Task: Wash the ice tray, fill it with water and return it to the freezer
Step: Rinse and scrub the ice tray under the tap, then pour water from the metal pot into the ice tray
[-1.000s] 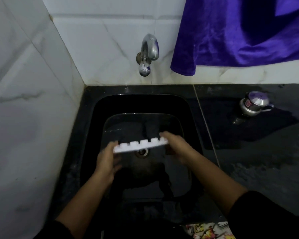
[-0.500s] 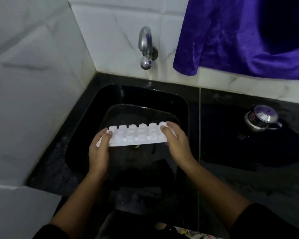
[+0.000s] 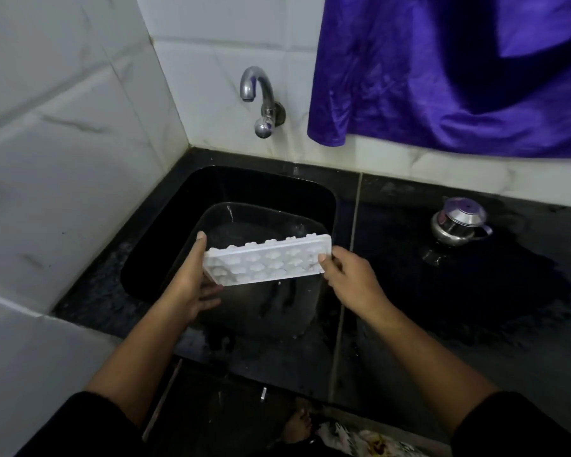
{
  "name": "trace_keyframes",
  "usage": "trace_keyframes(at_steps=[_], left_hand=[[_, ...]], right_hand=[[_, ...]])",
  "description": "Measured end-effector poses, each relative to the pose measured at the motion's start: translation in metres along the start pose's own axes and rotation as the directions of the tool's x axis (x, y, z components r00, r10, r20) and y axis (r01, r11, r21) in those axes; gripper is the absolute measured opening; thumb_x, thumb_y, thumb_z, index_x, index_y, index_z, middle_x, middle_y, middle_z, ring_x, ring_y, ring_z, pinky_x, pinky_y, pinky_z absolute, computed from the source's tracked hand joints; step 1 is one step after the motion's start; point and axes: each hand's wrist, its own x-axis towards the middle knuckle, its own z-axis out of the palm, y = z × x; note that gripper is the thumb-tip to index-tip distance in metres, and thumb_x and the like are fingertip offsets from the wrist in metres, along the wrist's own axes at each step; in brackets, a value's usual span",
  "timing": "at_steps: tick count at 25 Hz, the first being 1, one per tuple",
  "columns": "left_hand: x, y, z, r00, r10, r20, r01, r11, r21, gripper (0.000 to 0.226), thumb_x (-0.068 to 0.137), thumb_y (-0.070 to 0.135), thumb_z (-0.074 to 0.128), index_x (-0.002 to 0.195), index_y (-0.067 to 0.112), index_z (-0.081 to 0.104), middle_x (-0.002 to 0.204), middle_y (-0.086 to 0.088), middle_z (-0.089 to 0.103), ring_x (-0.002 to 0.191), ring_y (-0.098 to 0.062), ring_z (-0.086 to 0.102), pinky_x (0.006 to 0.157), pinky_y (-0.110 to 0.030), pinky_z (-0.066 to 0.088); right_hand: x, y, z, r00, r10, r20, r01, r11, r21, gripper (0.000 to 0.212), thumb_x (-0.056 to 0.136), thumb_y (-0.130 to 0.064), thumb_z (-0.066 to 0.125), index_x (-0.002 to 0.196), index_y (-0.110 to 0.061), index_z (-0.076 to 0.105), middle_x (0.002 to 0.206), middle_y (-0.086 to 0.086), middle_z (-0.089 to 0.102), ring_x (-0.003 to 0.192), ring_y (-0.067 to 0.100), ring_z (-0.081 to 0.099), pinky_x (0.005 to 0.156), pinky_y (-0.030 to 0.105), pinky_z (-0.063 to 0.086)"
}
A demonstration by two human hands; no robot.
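A white ice tray (image 3: 271, 260) with several small cavities is held over the black sink (image 3: 165, 232), its cavity side tilted toward me. My left hand (image 3: 192, 285) grips its left end, thumb on the top corner and fingers beneath. My right hand (image 3: 350, 282) pinches the right end, thumb on the face. The chrome tap (image 3: 257, 94) sticks out of the tiled wall above the sink, and no water runs from it.
A steel lidded pot (image 3: 459, 222) stands on the wet black counter (image 3: 475, 308) to the right. A purple cloth (image 3: 442, 70) hangs over the back wall. White tiled walls (image 3: 63, 143) close in the left side. A bare foot (image 3: 297, 423) shows below the counter edge.
The tray was turned from edge-on to cavity side facing me and lifted a little. The camera view shifted back and left, so the sink appears further off.
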Motion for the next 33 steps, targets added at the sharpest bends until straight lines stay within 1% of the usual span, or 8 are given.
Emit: trace_keyframes(at_steps=[3,7,10,16,19,24,28,33], left_hand=[[-0.030,-0.019,0.019,0.999,0.053,-0.003,-0.052,0.999,0.003,0.093,0.087,0.089,0.035,0.149,0.021,0.051,0.134,-0.012,0.062,0.106,-0.027,0.065,0.108,-0.053,0.049],[-0.069,-0.049,0.044,0.985,0.174,0.005,-0.174,0.981,0.091,0.070,0.097,0.079,0.031,0.120,0.025,0.069,0.108,-0.001,0.072,0.096,-0.020,0.065,0.086,-0.036,0.050],[-0.086,-0.063,0.062,0.964,0.266,0.017,-0.266,0.956,0.124,0.064,0.097,0.078,0.035,0.111,0.027,0.072,0.113,0.002,0.075,0.104,-0.018,0.067,0.074,-0.029,0.046],[-0.097,-0.077,0.130,0.925,0.361,0.119,-0.376,0.916,0.137,0.055,0.095,0.073,0.049,0.120,0.029,0.072,0.113,0.007,0.076,0.107,-0.012,0.071,0.088,-0.032,0.054],[-0.093,-0.086,0.162,0.912,0.375,0.166,-0.404,0.893,0.197,0.059,0.090,0.076,0.055,0.127,0.031,0.068,0.115,0.012,0.076,0.109,-0.009,0.071,0.099,-0.037,0.055],[-0.091,-0.095,0.223,0.830,0.506,0.236,-0.558,0.747,0.362,0.032,0.102,0.059,0.054,0.120,0.037,0.068,0.111,0.018,0.074,0.104,-0.001,0.069,0.094,-0.034,0.057],[-0.065,-0.118,0.254,0.764,0.591,0.260,-0.616,0.547,0.567,0.054,0.098,0.072,0.045,0.132,0.034,0.063,0.129,0.015,0.063,0.128,-0.010,0.052,0.103,-0.047,0.051],[-0.062,-0.141,0.270,0.727,0.631,0.271,-0.619,0.431,0.656,0.068,0.097,0.067,0.051,0.148,0.023,0.051,0.152,0.002,0.049,0.149,-0.016,0.029,0.118,-0.039,0.032]], right_hand=[[-0.021,0.014,-0.022,0.995,-0.032,-0.099,0.022,0.995,-0.100,0.030,0.104,-0.042,0.055,0.084,-0.021,0.063,0.084,-0.002,0.057,0.076,0.013,0.058,0.067,0.031,0.045],[-0.060,0.032,-0.049,0.993,0.063,-0.101,-0.060,0.998,0.031,0.037,0.102,-0.040,0.059,0.080,-0.011,0.064,0.075,0.010,0.065,0.071,0.031,0.067,0.065,0.049,0.057],[-0.082,0.048,-0.073,0.986,0.130,-0.101,-0.123,0.990,0.073,0.036,0.101,-0.038,0.062,0.084,-0.006,0.065,0.067,0.006,0.062,0.063,0.027,0.063,0.065,0.054,0.057],[-0.100,0.083,-0.135,0.956,0.256,-0.140,-0.239,0.962,0.128,0.016,0.102,-0.031,0.062,0.114,-0.022,0.066,0.091,0.008,0.070,0.071,0.019,0.067,0.053,0.032,0.053],[-0.100,0.108,-0.162,0.943,0.304,-0.136,-0.288,0.949,0.125,0.020,0.103,-0.029,0.061,0.123,-0.024,0.062,0.093,0.007,0.069,0.076,0.022,0.069,0.055,0.030,0.053],[-0.091,0.155,-0.205,0.924,0.374,-0.085,-0.368,0.927,0.072,0.026,0.104,-0.029,0.058,0.129,-0.023,0.058,0.093,0.004,0.067,0.073,0.017,0.067,0.056,0.030,0.053],[-0.080,0.186,-0.226,0.914,0.404,-0.039,-0.404,0.915,0.008,0.029,0.104,-0.027,0.057,0.132,-0.021,0.057,0.088,0.001,0.067,0.069,0.015,0.066,0.053,0.028,0.053],[-0.079,0.208,-0.239,0.926,0.374,0.046,-0.366,0.922,-0.126,0.040,0.100,-0.033,0.062,0.137,-0.022,0.053,0.082,-0.001,0.069,0.068,0.012,0.068,0.058,0.031,0.053]])
